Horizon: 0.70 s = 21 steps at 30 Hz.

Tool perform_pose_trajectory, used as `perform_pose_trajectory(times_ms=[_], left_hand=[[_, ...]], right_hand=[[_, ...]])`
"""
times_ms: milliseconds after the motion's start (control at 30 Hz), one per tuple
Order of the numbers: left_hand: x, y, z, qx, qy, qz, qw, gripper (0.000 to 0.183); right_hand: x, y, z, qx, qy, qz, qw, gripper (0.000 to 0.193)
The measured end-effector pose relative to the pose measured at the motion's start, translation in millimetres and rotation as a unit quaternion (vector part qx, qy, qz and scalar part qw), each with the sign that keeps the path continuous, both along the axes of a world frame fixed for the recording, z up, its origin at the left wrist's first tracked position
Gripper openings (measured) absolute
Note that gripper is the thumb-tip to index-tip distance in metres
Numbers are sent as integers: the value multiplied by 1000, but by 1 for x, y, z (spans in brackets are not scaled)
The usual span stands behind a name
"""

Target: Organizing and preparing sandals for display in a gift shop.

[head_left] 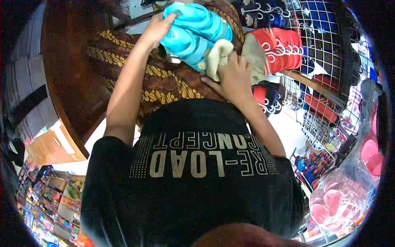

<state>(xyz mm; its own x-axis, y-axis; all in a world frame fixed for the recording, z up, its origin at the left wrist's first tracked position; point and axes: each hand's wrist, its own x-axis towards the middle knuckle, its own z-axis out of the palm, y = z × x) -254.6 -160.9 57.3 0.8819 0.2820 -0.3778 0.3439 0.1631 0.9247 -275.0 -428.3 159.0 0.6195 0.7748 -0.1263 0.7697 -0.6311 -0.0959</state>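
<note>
Evidently, work is under way: over the patterned cloth point(168, 84), the left hand point(159, 30) is clamped on the turquoise shoes point(184, 43), while the right hand point(236, 79) — fingers partly curled — bunches a pale cloth point(217, 57) against them; how much remains, I cannot tell.

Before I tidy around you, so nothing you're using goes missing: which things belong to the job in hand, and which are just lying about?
In hand:
- blue clogs, held by the left hand
- pale cloth, touched by the right hand

Just around:
- red sandals
- wire rack
- pink items in clear plastic
</note>
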Motion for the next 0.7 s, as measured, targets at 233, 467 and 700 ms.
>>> perform_pose_trajectory(times_ms=[233, 467, 700], left_hand=[[2, -6, 11, 85, -14, -27, 996, 34], [5, -6, 12, 109, -85, 5, 990, 32], [6, -6, 11, 127, -61, 35, 989, 32]], right_hand=[[15, 18, -14, 84, -29, -135, 987, 78], [23, 24, -24, 80, -105, -109, 985, 81], [15, 14, -22, 80, -61, -131, 986, 62]])
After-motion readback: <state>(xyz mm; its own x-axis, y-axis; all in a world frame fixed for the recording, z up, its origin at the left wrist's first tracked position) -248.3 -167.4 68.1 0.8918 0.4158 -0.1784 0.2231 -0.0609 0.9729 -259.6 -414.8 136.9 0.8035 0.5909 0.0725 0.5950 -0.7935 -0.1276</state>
